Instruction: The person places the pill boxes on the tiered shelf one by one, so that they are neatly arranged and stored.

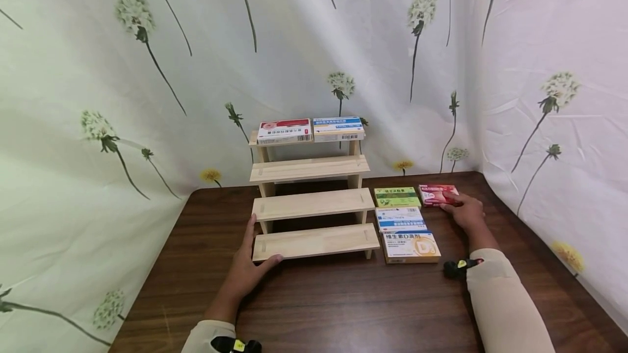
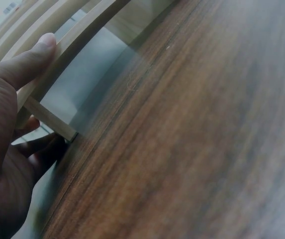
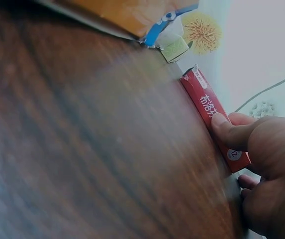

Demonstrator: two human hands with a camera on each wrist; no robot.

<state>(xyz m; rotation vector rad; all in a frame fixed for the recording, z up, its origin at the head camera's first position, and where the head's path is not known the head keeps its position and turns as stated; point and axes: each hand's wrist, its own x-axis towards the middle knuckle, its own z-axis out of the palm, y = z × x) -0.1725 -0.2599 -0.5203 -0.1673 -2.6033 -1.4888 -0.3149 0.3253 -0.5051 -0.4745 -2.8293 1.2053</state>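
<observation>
A wooden four-step display rack (image 1: 314, 204) stands on the table. My left hand (image 1: 247, 268) grips the left end of its lowest step; the thumb lies on the front edge and the fingers are round the side, partly hidden. Far to the right, my right hand (image 1: 469, 213) holds a red medicine box (image 1: 432, 194) by its right part. In the right wrist view, the thumb presses the front face of the red box (image 3: 204, 102), which lies on the table. Beside it are a green box (image 1: 394, 197), a blue-and-white box (image 1: 399, 219) and a white-and-orange vitamin D box (image 1: 411, 248).
On the rack's top step sit a red-and-white box (image 1: 284, 131) and a blue-and-white box with a yellowish side (image 1: 338, 128). The three lower steps carry no boxes. A dandelion-print curtain (image 1: 294, 70) hangs behind the dark wooden table (image 1: 343, 304).
</observation>
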